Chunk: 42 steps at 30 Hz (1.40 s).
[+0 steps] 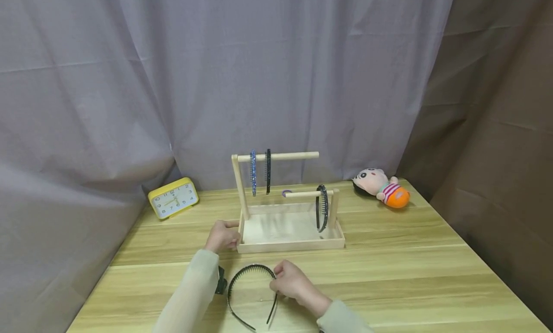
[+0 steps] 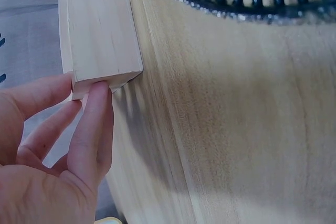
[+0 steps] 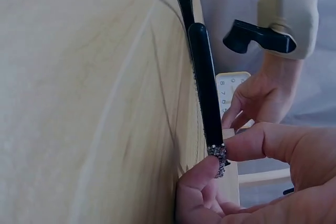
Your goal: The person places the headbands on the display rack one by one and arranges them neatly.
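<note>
My right hand (image 1: 294, 281) pinches one arm of a black toothed headband (image 1: 255, 267) between thumb and fingers, its open ends toward me. Close by in the right wrist view, the headband's smooth black end (image 3: 205, 77) and a glittery patch at the fingertips show. My left hand (image 2: 58, 145) holds the left end of the wooden stand (image 1: 291, 246), fingers at the tray's corner. A blue glitter headband (image 1: 253, 172) and a black one (image 1: 268, 172) hang on the stand's upper bar; another dark headband (image 1: 322, 208) hangs on the lower bar.
A yellow alarm clock (image 1: 174, 198) stands at the back left of the wooden table (image 1: 410, 285). At the back right lies a plush doll (image 1: 382, 188). A purple ring (image 1: 286, 193) is at the lower bar's free end. Grey curtains (image 1: 276, 83) hang behind.
</note>
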{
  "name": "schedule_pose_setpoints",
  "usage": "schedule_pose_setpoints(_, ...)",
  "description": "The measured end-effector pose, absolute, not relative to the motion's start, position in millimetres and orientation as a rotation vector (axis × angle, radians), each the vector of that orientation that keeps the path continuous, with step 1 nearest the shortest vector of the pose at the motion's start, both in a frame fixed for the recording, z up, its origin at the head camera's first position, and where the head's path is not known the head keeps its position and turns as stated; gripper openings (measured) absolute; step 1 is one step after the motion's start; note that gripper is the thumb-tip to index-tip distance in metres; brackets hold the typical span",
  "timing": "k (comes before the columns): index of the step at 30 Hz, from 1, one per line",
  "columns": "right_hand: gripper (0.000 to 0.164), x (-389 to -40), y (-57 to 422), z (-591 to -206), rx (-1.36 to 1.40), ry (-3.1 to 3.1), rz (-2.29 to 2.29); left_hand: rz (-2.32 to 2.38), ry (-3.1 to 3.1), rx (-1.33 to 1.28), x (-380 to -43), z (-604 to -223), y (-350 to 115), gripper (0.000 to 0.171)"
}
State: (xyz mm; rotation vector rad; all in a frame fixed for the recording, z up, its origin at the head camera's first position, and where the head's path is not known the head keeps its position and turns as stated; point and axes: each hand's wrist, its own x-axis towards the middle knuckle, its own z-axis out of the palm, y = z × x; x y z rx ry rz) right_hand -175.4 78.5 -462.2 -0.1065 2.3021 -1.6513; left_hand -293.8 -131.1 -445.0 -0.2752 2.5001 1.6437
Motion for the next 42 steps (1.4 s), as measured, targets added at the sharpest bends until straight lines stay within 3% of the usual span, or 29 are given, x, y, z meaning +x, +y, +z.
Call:
schedule_pose_setpoints(11, 0.021, -176.4, 88.7, -460.5, -0.145, 2.174, -1.774, 1.629, 2.506, -0.269, -294.4, -446.5, -128.6, 0.058)
schedule_pose_setpoints(42, 0.024, -185.8, 107.3, -429.3, -0.043, 2.333, -2.156, 1.652, 2.504, -0.281, -294.3, -447.3, -129.7, 0.055)
